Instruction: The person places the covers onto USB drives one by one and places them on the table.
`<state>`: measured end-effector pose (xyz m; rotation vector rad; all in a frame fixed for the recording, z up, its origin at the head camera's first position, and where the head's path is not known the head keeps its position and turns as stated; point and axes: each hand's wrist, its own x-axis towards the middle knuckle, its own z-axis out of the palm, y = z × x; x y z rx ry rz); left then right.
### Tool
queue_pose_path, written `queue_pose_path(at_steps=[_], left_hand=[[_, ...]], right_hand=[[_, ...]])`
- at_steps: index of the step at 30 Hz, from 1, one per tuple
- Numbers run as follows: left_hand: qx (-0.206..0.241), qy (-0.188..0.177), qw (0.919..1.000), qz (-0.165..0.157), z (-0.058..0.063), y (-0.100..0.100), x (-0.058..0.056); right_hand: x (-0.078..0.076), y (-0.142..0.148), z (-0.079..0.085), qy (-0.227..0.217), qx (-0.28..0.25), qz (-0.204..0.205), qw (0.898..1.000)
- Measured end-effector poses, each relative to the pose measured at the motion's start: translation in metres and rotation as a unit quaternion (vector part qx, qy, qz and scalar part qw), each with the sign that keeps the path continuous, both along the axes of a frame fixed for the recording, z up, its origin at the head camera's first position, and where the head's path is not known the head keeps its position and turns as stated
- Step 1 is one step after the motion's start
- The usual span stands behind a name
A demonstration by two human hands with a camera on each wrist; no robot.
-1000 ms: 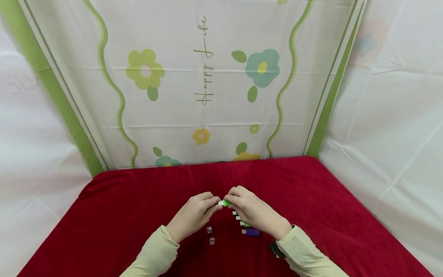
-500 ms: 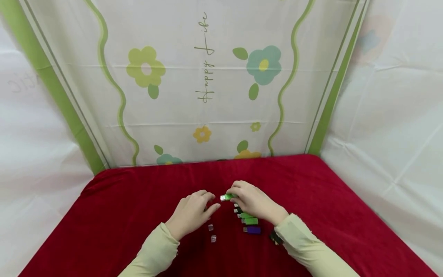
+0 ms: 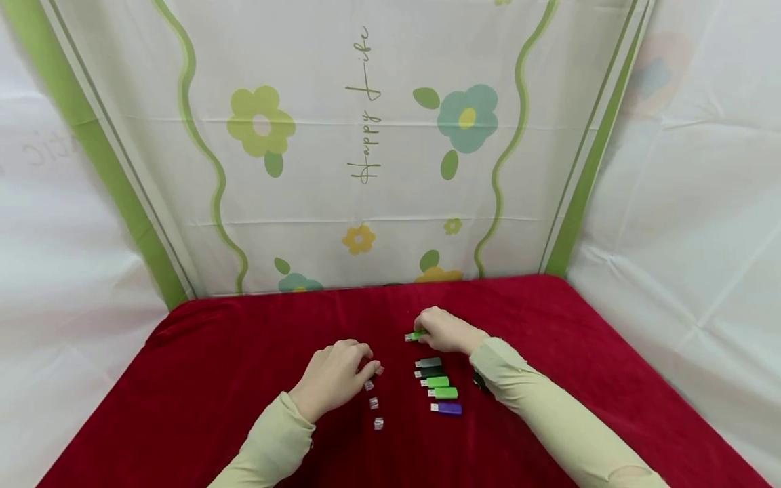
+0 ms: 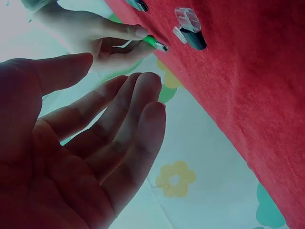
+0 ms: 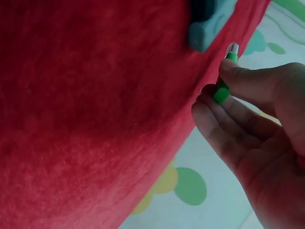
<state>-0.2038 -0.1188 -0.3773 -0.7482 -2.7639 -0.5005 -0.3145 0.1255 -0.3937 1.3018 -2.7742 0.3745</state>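
My right hand [image 3: 448, 330] pinches a green USB stick [image 3: 415, 336] between thumb and fingers, its metal plug pointing left, at the far end of a row of USB sticks. The right wrist view also shows this green stick [image 5: 222, 91] low over the red cloth. My left hand [image 3: 332, 381] has relaxed, spread fingers, and in the left wrist view nothing lies between its thumb and fingers [image 4: 150, 129]. Close by its fingertips is a small clear cap [image 3: 379, 371]. More clear caps [image 3: 374, 403] form a line toward me.
Below the held stick lie a grey USB stick [image 3: 429, 362], a black one [image 3: 430, 372], two green ones [image 3: 442, 393] and a purple one [image 3: 447, 409]. A dark object [image 3: 479, 381] is partly hidden by the right sleeve. Red cloth [image 3: 244, 352] covers the table, with a printed curtain [image 3: 390, 156] behind.
Both hands were together at the green USB stick; they have parted. The right hand has carried it away and to the right, beyond the row. The left hand has drawn back slightly, fingers loosened.
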Motion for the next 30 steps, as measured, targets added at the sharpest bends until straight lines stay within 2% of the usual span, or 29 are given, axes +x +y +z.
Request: queue_pose_path(at_steps=[6, 17, 23, 30], left_hand=[[-0.007, 0.014, 0.9999, 0.006, 0.001, 0.0, 0.0], [0.006, -0.02, 0.9998, 0.0, 0.002, 0.001, 0.002], [0.007, -0.026, 0.9996, -0.007, 0.001, 0.0, 0.003], [0.006, -0.029, 0.9996, -0.001, 0.004, -0.001, 0.003]], right_hand=[[-0.002, 0.0, -0.005, 0.003, 0.018, -0.001, 1.0], [0.006, 0.004, -0.008, 0.03, 0.028, -0.032, 0.999], [0.018, 0.009, 0.002, 0.02, 0.017, -0.046, 0.999], [0.029, 0.015, 0.015, -0.016, 0.049, -0.016, 0.999]])
